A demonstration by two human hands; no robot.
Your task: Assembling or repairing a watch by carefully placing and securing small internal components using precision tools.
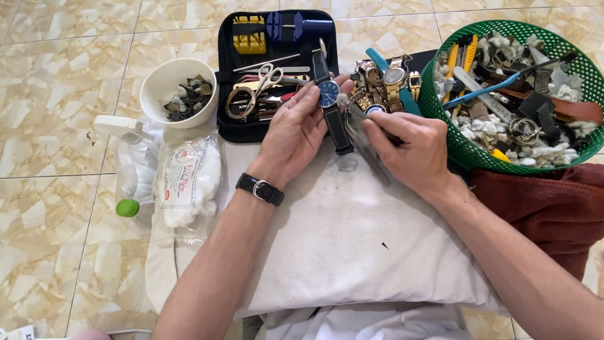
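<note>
My left hand (294,132) holds a wristwatch (329,94) with a blue dial and a black leather strap, fingers pinching the case from both sides above a white cloth (340,239). A black watch is strapped on my left wrist (260,188). My right hand (412,148) is closed on a slim dark metal tool (368,154) whose tip points toward the watch case. Just beyond the hands lies a pile of gold and steel watches (384,85).
An open black tool case (229,75) with scissors, tweezers and blue and yellow tools lies at the back. A white bowl (165,79) of small parts stands left. A green mesh basket (456,141) of straps and tools sits right. A cotton bag (189,182) and spray bottle (132,157) lie left.
</note>
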